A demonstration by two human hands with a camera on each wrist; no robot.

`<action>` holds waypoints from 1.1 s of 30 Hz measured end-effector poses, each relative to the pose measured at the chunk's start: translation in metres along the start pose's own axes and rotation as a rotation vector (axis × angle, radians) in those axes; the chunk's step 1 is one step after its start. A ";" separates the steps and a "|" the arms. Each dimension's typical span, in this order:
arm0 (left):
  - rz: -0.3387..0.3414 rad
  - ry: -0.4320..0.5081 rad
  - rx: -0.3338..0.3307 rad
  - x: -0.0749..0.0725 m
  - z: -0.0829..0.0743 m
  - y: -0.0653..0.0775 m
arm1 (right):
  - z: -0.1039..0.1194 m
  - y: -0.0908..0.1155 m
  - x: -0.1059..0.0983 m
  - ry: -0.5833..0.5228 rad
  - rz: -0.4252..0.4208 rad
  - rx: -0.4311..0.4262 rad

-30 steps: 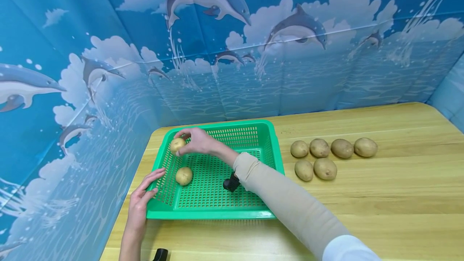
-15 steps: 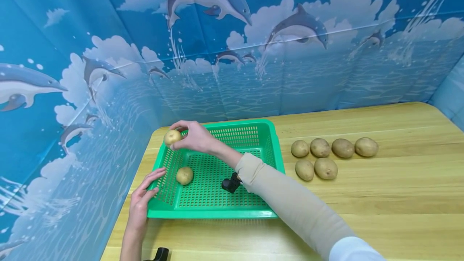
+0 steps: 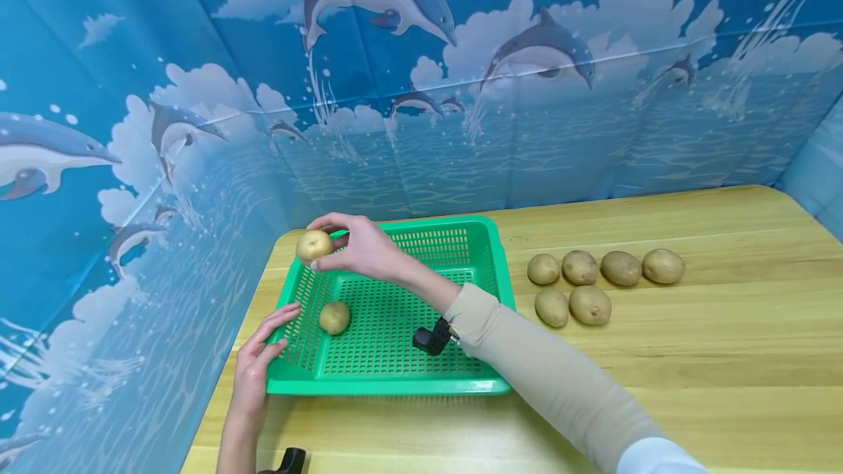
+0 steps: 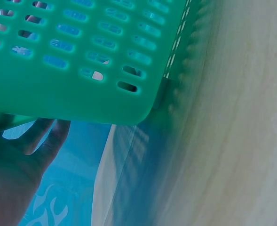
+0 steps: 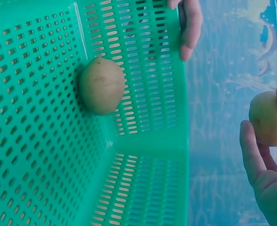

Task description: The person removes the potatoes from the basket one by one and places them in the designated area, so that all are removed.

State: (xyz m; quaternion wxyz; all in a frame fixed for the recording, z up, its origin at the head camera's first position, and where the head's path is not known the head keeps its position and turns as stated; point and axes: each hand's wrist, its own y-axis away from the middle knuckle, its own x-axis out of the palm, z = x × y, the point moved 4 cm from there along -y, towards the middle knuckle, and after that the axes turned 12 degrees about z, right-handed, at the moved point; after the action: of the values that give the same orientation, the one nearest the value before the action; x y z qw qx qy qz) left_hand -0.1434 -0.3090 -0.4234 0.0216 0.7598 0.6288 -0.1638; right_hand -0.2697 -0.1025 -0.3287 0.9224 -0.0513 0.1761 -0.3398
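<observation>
My right hand (image 3: 370,249) pinches a potato (image 3: 313,246) between thumb and fingers, raised over the far left corner of a green plastic basket (image 3: 388,388). In the right wrist view the held potato (image 5: 268,118) shows beyond the basket's rim. A second potato (image 3: 334,318) lies on the basket floor near its left wall. My left hand (image 3: 252,363) grips the basket's left rim, its fingertips hooked over the edge to the inside. From the left wrist, that hand (image 4: 16,165) appears below the basket's slotted wall (image 4: 72,89), partly hidden behind it.
To the right of the basket, several potatoes (image 3: 622,269) rest in two rows on the wooden table (image 3: 711,357). A blue dolphin-print curtain (image 3: 461,152) rises behind the table and along its left side. Black wrist-camera mounts (image 3: 431,337) stick out from the wrists.
My right hand has lifted the potato from inside the basket's far left corner up to above the rim, moving slightly left and away. The left hand has stayed on the rim.
</observation>
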 end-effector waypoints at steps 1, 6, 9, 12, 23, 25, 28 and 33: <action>0.001 -0.001 0.000 0.000 0.000 0.000 | 0.001 0.002 -0.001 0.009 -0.003 -0.008; 0.002 0.001 -0.009 0.000 0.001 0.000 | 0.007 0.012 -0.004 0.039 -0.013 -0.042; -0.001 0.001 -0.010 0.000 0.001 0.000 | 0.009 0.018 -0.006 0.040 -0.021 -0.040; -0.005 0.003 -0.014 0.001 0.000 0.000 | 0.010 0.023 -0.010 0.033 -0.036 -0.024; -0.024 0.021 -0.021 0.004 -0.002 0.001 | 0.024 0.040 -0.020 0.100 -0.094 -0.016; -0.023 0.023 -0.018 0.004 -0.002 0.001 | 0.028 0.043 -0.020 0.103 -0.087 -0.029; -0.030 0.026 -0.022 0.004 -0.003 0.001 | 0.035 0.049 -0.022 0.102 -0.075 -0.043; -0.032 0.023 -0.029 0.004 -0.004 0.002 | 0.046 0.060 -0.025 0.181 -0.067 -0.048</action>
State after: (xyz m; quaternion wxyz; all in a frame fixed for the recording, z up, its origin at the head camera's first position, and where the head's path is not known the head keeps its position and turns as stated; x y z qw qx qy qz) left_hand -0.1400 -0.3047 -0.4216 0.0227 0.7511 0.6434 -0.1461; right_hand -0.2342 -0.0412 -0.2913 0.8894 -0.0485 0.2652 -0.3691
